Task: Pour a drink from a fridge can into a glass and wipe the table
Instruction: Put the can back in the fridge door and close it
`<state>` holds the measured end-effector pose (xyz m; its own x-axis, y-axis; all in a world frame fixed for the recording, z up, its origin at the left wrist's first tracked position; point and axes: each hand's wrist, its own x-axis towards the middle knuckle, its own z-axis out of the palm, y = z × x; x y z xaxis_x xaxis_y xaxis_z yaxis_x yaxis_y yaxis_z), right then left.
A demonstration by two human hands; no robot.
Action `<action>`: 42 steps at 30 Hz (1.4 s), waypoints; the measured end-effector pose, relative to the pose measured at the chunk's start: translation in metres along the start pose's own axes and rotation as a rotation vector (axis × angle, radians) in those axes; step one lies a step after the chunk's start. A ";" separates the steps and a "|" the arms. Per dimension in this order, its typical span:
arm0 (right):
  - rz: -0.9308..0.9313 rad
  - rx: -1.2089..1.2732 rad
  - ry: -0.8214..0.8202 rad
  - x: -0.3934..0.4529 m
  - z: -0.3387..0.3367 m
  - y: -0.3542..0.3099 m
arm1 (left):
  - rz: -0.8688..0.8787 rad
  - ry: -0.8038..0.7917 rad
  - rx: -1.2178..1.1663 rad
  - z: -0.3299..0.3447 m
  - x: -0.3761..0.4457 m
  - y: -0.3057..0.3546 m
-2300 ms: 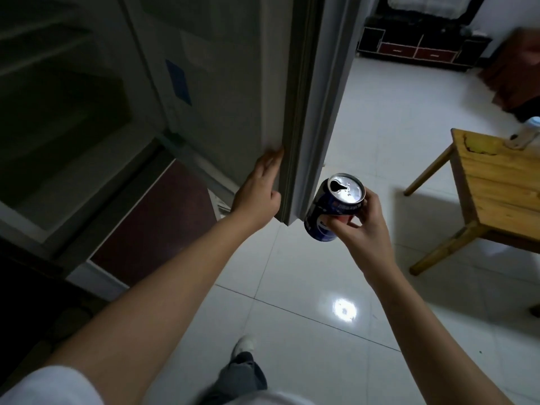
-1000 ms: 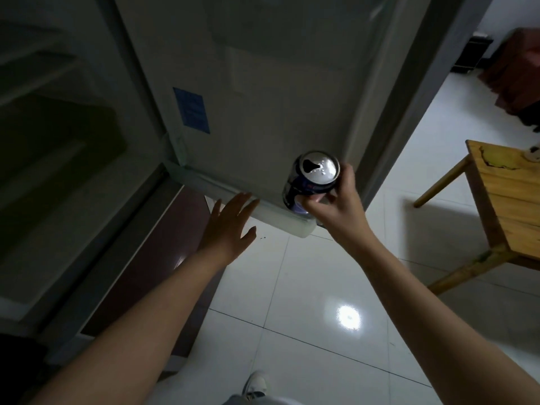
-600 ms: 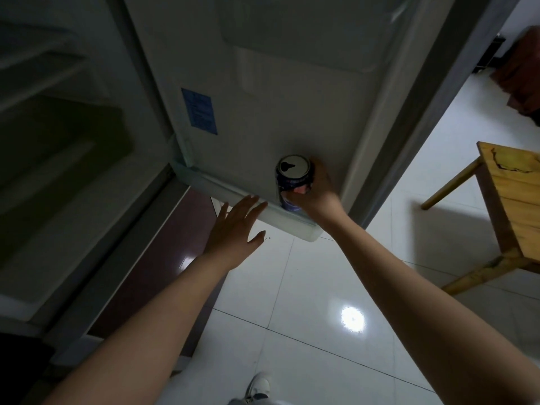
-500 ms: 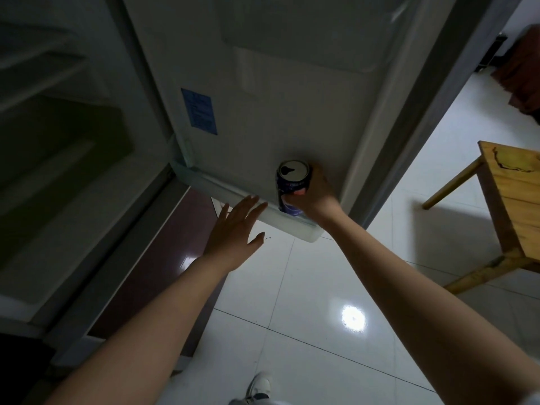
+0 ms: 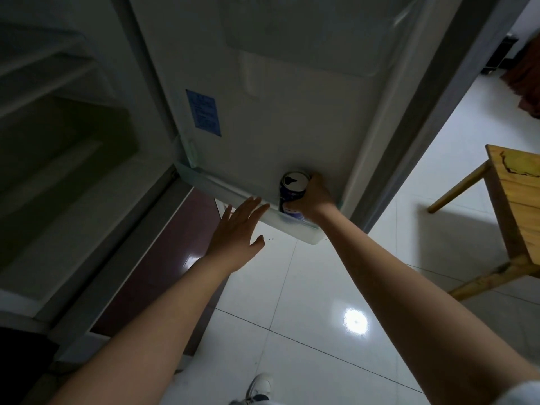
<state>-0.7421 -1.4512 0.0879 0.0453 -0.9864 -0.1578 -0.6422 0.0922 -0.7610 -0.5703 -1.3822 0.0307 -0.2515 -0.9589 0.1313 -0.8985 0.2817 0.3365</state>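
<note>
I see the fridge door (image 5: 292,118) swung wide open, its inner face filling the view, with a clear shelf (image 5: 248,201) along its bottom edge. A wooden table (image 5: 523,194) stands well apart at the right. Both my arms reach forward, almost straight. My left hand (image 5: 233,233) hovers palm-down just before the shelf, fingers spread and holding nothing. My right hand (image 5: 314,198) wraps around the can (image 5: 292,190), which stands upright with its base down in the shelf, against the door, opened top facing me.
</note>
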 end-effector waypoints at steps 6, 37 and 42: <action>0.010 -0.017 -0.014 0.002 0.000 0.001 | -0.011 -0.007 0.009 -0.002 -0.002 0.003; -0.233 0.141 0.521 -0.083 -0.083 0.073 | -0.144 -0.002 0.025 -0.017 -0.030 0.021; -0.354 0.257 0.525 -0.096 -0.084 0.053 | -0.190 0.010 0.102 -0.026 -0.048 0.021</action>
<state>-0.8449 -1.3633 0.1156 -0.2001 -0.8923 0.4047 -0.4519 -0.2824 -0.8462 -0.5674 -1.3293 0.0561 -0.0714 -0.9939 0.0837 -0.9612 0.0909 0.2604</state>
